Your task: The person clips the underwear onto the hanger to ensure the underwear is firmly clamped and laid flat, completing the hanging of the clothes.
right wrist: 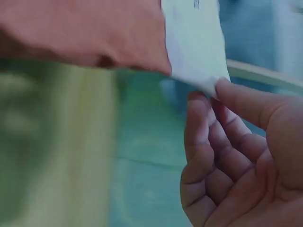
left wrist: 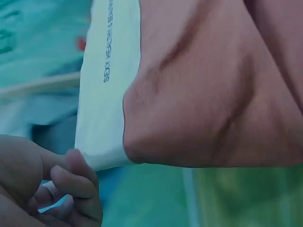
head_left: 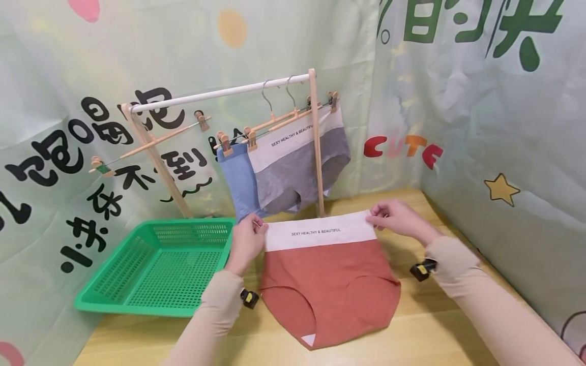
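A pair of rust-red underpants [head_left: 330, 284] with a white waistband [head_left: 339, 224] is stretched out between my two hands, its printed side facing up toward me. My left hand [head_left: 247, 243] pinches the left corner of the waistband. At the opposite corner, my right hand [head_left: 397, 219] pinches the band between thumb and fingertips. Both wrist views show the fabric [left wrist: 203, 94] held at its corner by thumb and fingers, with the left hand [left wrist: 61, 182] and right hand [right wrist: 241, 146] each holding an edge.
A green basket [head_left: 87, 300] stands on the wooden table at left. Behind is a rack with a white rail [head_left: 220, 94]. Grey underpants [head_left: 293, 178] and blue underpants [head_left: 240, 178] hang there on clip hangers. Another clip hanger [head_left: 155, 145] holds no garment.
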The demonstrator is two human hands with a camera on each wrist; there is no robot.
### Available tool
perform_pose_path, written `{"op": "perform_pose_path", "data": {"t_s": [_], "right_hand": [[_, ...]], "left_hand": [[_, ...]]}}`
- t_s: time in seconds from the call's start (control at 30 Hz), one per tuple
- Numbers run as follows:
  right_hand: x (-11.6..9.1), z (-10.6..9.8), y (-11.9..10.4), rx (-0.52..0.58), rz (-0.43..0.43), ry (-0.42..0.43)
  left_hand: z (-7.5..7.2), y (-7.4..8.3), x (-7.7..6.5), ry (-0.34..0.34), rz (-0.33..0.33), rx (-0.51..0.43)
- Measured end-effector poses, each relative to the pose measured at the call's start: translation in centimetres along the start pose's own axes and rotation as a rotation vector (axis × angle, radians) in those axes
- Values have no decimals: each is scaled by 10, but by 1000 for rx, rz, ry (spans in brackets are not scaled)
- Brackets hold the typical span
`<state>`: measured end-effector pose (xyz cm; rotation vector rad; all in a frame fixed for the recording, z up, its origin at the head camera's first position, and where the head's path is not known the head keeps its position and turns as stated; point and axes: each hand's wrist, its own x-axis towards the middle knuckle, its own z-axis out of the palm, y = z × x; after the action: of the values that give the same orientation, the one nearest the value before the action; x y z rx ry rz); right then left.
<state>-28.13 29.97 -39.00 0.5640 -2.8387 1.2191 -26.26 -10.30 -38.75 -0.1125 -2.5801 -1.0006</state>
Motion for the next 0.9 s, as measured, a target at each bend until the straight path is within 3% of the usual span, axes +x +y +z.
{"op": "perform_pose_path", "data": {"t_s": [0.1, 0.17, 0.23, 0.37, 0.5, 0.63, 0.9], "right_hand": [[18, 21, 15, -30, 46, -12], [21, 32, 18, -61, 57, -7], [17, 39, 14, -101, 50, -15], [-7, 49, -7, -217, -39, -113], [-40, 60, -23, -329, -58, -307], [-63, 69, -27, -368, 11, -430], [-75, 74, -22, -376, 46, -462]], "left_hand": [[26, -11, 5, -14, 45, 115], [36, -12, 0, -73, 91, 150], [40, -10, -11, -183, 162, 172], [31, -6, -43, -466, 265, 223], [22, -13, -68, -647, 268, 322], [18, -21, -83, -725, 206, 379], [15, -21, -97, -748, 179, 450]]}}
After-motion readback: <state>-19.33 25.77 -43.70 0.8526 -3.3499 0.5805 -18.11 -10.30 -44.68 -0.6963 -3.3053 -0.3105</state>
